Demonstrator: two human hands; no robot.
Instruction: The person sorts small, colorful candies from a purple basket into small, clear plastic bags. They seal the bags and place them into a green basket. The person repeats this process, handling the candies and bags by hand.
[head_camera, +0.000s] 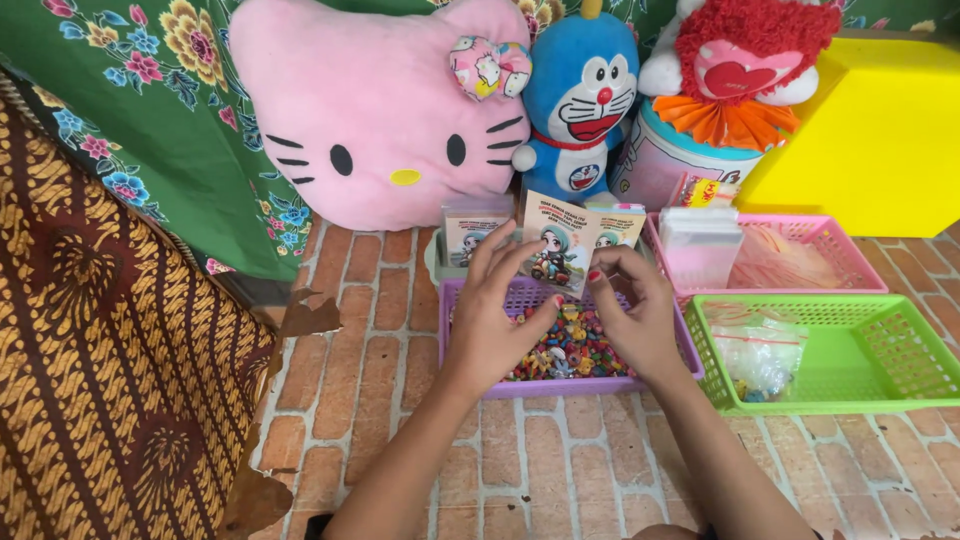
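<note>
Both of my hands hover over a purple basket (460, 300) filled with several small colourful beads (575, 350). My left hand (500, 320) and my right hand (635, 310) together pinch a small printed card (558, 245) with a cartoon figure on it, held upright above the basket's far edge. Behind the card stand more stacks of similar cards (475, 225) in a holder.
A green basket (900, 340) with a clear bag of beads (760, 350) sits at the right, a pink basket (810, 235) with clear sleeves behind it. A pink cat pillow (370, 110), a blue cat doll (585, 95), a yellow box (880, 130) and patterned cloth (100, 330) border the brick-patterned floor.
</note>
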